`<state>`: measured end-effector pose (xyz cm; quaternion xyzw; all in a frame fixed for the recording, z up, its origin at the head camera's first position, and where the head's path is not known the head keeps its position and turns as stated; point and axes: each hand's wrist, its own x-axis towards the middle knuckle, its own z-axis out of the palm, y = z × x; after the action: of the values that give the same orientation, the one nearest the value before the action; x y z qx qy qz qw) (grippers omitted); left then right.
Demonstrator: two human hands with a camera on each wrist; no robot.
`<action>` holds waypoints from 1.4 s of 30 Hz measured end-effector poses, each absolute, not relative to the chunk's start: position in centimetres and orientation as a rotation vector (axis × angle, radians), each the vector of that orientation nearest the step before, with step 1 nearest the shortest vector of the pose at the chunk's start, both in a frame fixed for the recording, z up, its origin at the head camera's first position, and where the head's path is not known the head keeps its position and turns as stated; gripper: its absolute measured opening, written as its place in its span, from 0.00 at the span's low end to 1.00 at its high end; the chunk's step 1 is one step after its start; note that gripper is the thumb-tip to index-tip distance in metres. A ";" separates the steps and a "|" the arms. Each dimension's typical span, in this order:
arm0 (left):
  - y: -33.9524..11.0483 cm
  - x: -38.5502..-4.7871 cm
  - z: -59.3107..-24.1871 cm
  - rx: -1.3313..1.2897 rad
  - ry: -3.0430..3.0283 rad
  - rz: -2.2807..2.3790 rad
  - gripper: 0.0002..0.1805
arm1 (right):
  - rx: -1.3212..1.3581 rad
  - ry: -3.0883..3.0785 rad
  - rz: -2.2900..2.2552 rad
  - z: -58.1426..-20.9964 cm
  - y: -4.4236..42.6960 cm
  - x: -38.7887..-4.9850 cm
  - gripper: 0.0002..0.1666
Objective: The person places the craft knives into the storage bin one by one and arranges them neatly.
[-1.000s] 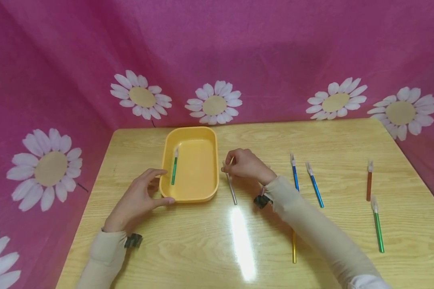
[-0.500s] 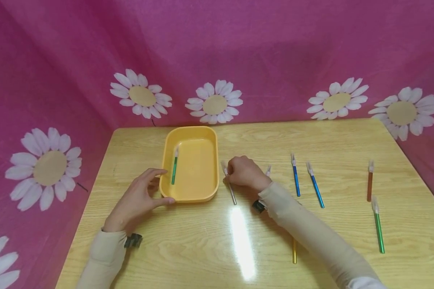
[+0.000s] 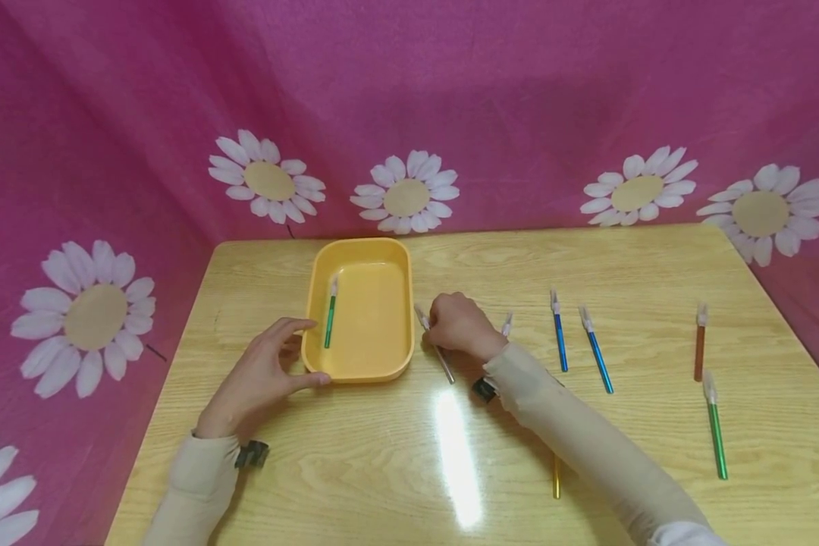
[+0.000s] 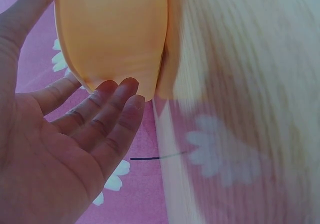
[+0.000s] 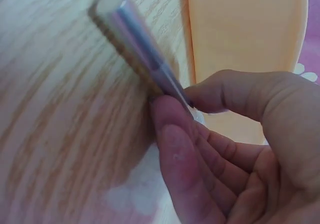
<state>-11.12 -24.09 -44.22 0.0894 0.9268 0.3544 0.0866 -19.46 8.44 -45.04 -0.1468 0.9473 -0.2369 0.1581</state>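
A yellow plastic tray [image 3: 405, 318] stands on the table's left part, a green capped craft knife [image 3: 330, 322] lying inside it. My left hand [image 3: 262, 371] touches the tray's near left corner, thumb on the near rim, index fingertip on the left rim. In the left wrist view the hand's [image 4: 75, 144] fingers lie loosely against the tray wall [image 4: 110, 38]. Just right of the tray, my right hand [image 3: 464, 326] pinches a silver craft knife [image 3: 445, 365]. The right wrist view shows this knife's handle [image 5: 132, 38] between thumb and fingertips, close above the wood.
Right of the hand lie two blue craft knives [image 3: 560, 341], a brown one [image 3: 699, 353] and a green one [image 3: 718, 440]. The right forearm partly covers a gold knife [image 3: 556, 481]; another knife's clear cap [image 3: 506, 324] shows behind the wrist. A flowered pink cloth [image 3: 505, 114] hangs behind.
My right hand has come down along the silver knife and pinches it lower. The knife's near end has swung slightly right. The left hand and tray have stayed still.
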 end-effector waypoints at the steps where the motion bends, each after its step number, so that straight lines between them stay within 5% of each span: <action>1: -24.1 -11.1 -44.2 0.262 2.759 1.050 0.49 | -0.413 2.702 -0.685 -45.0 8.5 -19.4 0.13; 42: -24.4 -11.3 -44.2 0.347 2.726 1.131 0.47 | -0.205 2.416 -1.373 -39.2 9.2 -21.8 0.07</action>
<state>-11.32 -24.38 -44.25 0.1162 0.9140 0.3793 0.0847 -21.77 9.15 -39.16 -0.0723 0.8534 -0.4850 0.1765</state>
